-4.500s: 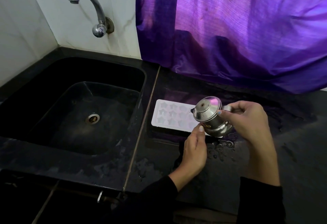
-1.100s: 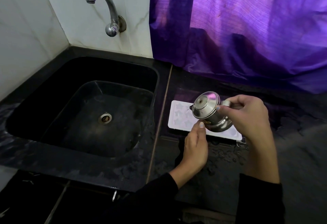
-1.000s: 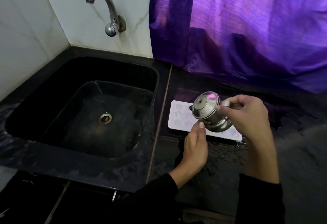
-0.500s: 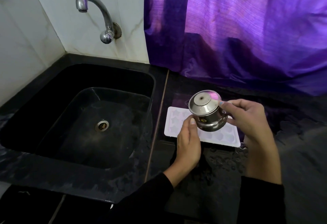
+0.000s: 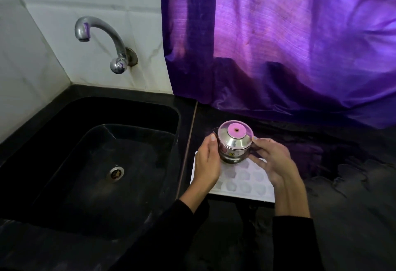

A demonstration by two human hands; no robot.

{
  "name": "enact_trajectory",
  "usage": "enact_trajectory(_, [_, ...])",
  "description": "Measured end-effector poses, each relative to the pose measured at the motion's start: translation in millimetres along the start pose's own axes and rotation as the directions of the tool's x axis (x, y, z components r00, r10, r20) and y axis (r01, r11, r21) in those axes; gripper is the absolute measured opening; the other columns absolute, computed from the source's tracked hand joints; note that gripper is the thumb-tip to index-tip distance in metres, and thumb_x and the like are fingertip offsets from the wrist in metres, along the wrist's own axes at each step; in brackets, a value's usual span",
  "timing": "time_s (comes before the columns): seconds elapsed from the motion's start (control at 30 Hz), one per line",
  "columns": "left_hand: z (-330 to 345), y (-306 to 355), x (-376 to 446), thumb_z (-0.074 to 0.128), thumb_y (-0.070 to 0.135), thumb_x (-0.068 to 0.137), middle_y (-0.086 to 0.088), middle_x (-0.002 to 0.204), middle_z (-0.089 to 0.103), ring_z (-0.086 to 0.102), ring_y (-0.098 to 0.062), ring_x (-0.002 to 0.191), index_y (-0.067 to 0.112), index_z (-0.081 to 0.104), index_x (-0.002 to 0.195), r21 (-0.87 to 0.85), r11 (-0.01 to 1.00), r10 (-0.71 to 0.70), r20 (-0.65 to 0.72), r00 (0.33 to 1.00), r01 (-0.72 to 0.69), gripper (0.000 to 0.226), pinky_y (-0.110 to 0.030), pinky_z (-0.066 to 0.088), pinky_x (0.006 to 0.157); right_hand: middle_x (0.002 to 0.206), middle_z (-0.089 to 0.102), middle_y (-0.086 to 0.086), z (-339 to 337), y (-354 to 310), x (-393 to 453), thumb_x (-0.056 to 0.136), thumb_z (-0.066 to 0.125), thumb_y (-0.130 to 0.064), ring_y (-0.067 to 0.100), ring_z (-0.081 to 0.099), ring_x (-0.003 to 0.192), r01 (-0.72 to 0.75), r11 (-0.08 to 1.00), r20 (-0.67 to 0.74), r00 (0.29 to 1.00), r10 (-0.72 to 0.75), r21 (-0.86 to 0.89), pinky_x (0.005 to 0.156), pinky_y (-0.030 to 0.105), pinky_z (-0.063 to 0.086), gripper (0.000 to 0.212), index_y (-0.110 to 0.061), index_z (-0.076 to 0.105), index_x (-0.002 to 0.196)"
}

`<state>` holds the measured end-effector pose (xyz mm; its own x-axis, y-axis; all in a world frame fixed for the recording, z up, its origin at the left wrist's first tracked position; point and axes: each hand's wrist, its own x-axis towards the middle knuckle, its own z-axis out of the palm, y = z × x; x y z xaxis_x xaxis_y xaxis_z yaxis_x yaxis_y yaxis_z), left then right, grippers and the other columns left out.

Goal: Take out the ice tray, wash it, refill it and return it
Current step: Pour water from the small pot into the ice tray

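Steel, small and lidded, the jug sits between both hands: the left hand cups its near-left side with fingers curved round the body, and the right hand holds the opposite side, fingers bent toward the handle, which is hidden behind them. Both holds look firm but light, neither hand closed fully. The jug stands nearly upright, its spout pointing away to the left.

Directly beneath the grip, and running out toward the person and to the right, the white ice tray lies flat on the black counter, just beside the sink. Its moulded pockets look wet or filled, though how full I cannot tell. Above the sink the tap appears to be off, and a purple curtain hangs behind the grip.

Judging by this, the refill step is under way or nearly over. The tray looks thin, probably flexible plastic or silicone, light in itself but awkward once loaded: it will likely sag or twist and slop water if lifted by one end. Best taken by both short ends, or with a palm spread under the middle, kept level and moved slowly. Its wet surface may be slippery.
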<state>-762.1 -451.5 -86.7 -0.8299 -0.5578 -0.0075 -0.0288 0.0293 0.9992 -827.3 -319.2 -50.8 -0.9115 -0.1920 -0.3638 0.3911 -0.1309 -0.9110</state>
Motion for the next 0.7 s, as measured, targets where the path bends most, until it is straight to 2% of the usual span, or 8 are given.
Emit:
enact_trajectory(0.1, [3.2,0.0,19.6,0.032,0.035,0.102,0.008,0.101,0.067,0.061,-0.007,0.101,0.019,0.063,0.109,0.044,0.999,-0.010,-0.014,1.000,0.011,0.035,-0.027,0.046,0.090,0.079,0.065,0.005,4.8,0.2,19.2,0.088,0.064,-0.007,0.017,0.063,0.084,-0.019,1.000,0.004,1.000,0.019,0.018,0.088,0.039,0.053,0.015,-0.011,0.057,0.075])
enact_trajectory(0.17, [5.6,1.3,31.6,0.032,0.037,0.102,0.007,0.104,0.067,0.060,-0.010,0.104,0.019,0.062,0.113,0.058,0.998,-0.023,-0.026,0.999,0.025,0.037,-0.031,0.046,0.094,0.080,0.066,0.004,8.8,-0.8,32.8,0.088,0.064,-0.007,0.017,0.064,0.084,-0.028,0.999,0.008,1.000,0.028,0.026,0.088,0.038,0.053,0.016,-0.011,0.057,0.075])
enact_trajectory(0.33, [14.0,6.1,60.5,0.030,0.035,0.103,0.006,0.108,0.064,0.058,-0.011,0.108,0.017,0.059,0.121,0.107,0.992,-0.055,-0.044,0.998,0.059,0.038,-0.027,0.043,0.095,0.082,0.065,0.004,19.0,-6.4,68.0,0.086,0.067,-0.008,0.015,0.062,0.083,-0.039,0.999,0.007,0.999,0.039,0.030,0.086,0.035,0.052,0.014,-0.013,0.058,0.077])
enact_trajectory(0.47, [23.9,1.0,85.8,0.030,0.038,0.102,-0.002,0.127,0.060,0.053,-0.016,0.121,0.015,0.051,0.133,0.138,0.987,-0.080,-0.055,0.995,0.087,0.044,-0.036,0.040,0.106,0.083,0.064,0.002,25.8,-9.8,93.6,0.085,0.068,-0.006,0.012,0.061,0.081,-0.039,0.999,0.005,0.999,0.039,0.020,0.081,0.030,0.051,0.013,-0.014,0.059,0.079])
enact_trajectory(0.53, [28.7,-1.4,95.8,0.029,0.040,0.102,-0.003,0.135,0.055,0.047,-0.018,0.127,0.015,0.046,0.139,0.150,0.981,-0.115,-0.069,0.991,0.124,0.047,-0.037,0.036,0.109,0.083,0.065,0.001,27.5,-10.2,104.6,0.084,0.068,-0.006,0.011,0.061,0.081,-0.044,0.999,0.003,0.999,0.044,0.016,0.084,0.032,0.050,0.013,-0.015,0.059,0.079])
enact_trajectory(0.7, [37.6,-5.2,111.1,0.029,0.038,0.102,-0.005,0.133,0.057,0.048,-0.020,0.126,0.014,0.047,0.138,0.157,0.977,-0.131,-0.092,0.987,0.144,0.047,-0.034,0.037,0.106,0.082,0.065,0.001,26.8,-9.1,124.7,0.083,0.069,-0.006,0.012,0.061,0.082,-0.064,0.998,-0.016,0.998,0.064,-0.006,0.091,0.036,0.050,0.013,-0.014,0.060,0.079])
